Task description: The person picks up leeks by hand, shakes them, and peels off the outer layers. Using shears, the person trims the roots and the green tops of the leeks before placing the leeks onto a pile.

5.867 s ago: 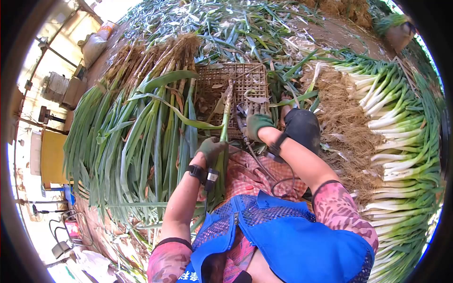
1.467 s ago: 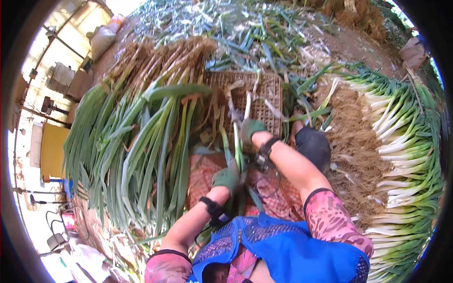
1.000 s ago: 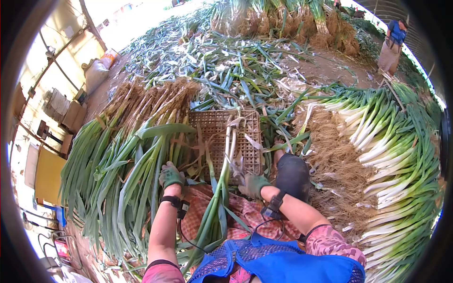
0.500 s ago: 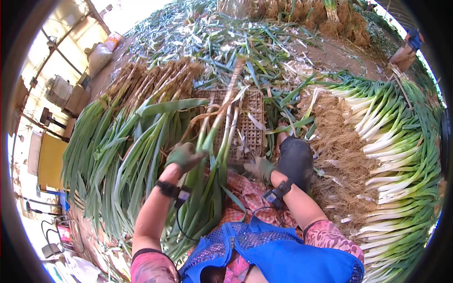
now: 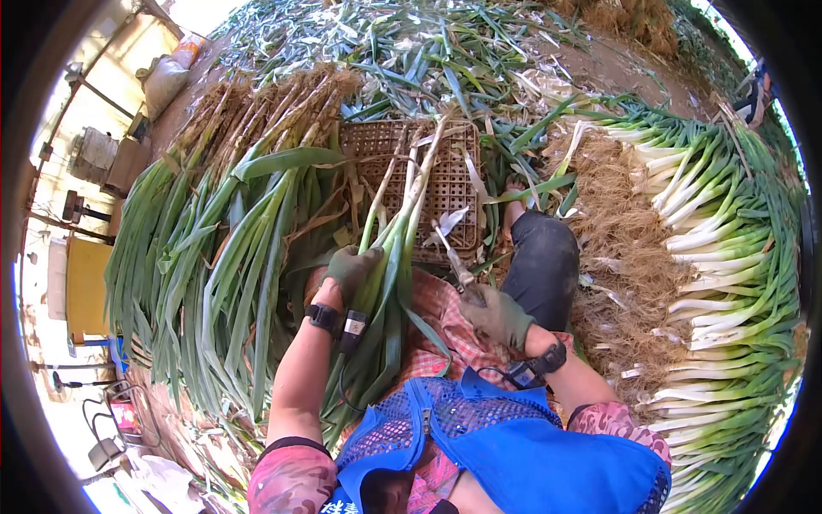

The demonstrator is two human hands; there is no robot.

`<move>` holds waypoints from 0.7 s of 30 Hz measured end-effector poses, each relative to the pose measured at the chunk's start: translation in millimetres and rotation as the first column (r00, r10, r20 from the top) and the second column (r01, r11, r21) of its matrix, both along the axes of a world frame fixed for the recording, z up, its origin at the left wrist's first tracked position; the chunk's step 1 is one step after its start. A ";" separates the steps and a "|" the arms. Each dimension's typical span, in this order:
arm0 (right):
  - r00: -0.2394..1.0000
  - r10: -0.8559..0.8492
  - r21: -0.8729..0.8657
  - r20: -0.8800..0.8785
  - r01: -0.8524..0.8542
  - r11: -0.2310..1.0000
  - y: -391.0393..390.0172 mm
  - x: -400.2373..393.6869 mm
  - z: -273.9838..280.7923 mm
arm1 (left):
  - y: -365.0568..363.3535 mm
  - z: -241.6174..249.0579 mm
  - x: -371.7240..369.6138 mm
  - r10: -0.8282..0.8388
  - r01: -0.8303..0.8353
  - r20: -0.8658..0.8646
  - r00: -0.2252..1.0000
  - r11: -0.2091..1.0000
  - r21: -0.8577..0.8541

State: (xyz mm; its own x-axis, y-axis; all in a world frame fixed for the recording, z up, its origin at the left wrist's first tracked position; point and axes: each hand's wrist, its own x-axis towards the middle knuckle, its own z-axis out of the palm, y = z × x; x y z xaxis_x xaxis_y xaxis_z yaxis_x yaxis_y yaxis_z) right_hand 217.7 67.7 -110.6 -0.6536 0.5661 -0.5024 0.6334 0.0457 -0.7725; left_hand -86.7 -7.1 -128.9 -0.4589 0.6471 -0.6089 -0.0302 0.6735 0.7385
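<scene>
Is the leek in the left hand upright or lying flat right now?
Lying, not upright: the leek slants from the lap out over the brown crate, gripped mid-stalk by the gloved left hand.

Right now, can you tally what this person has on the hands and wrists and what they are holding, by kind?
Green gloves: 2, on the left hand and right hand
Black wrist straps: 2
Leek bunches held: 1
Cutting tools held: 1
Total: 6
</scene>
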 end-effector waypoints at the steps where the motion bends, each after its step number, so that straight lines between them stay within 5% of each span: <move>1: 0.999 -0.007 0.031 0.036 0.006 0.999 3.5 -3.4 -4.3 | 1.0 -12.8 -3.5 -0.015 0.014 -0.019 1.000 0.999 -0.029; 5: 0.975 0.182 0.219 0.131 -0.207 0.953 -4.2 -24.3 -18.4 | 5.0 -40.2 -9.7 -0.127 0.113 -0.154 0.980 0.989 -0.098; 9: 0.974 0.224 0.135 -0.028 -0.219 0.966 -20.4 -21.8 15.1 | 3.5 -31.4 -3.4 -0.076 0.070 -0.088 0.993 0.995 -0.070; 13: 0.973 0.214 0.082 0.088 -0.221 0.972 -16.9 -32.2 25.6 | 8.5 -18.7 3.4 -0.100 0.105 0.105 0.989 0.993 -0.044; 18: 0.991 0.041 0.115 0.130 -0.056 0.992 1.7 -49.2 -14.2 | 12.1 -5.5 13.3 -0.122 0.120 -0.018 0.992 0.987 -0.107; 21: 0.971 0.125 0.137 0.202 -0.155 0.979 -9.5 -46.5 7.3 | 10.8 -2.2 11.0 -0.146 0.142 -0.019 0.989 0.982 -0.124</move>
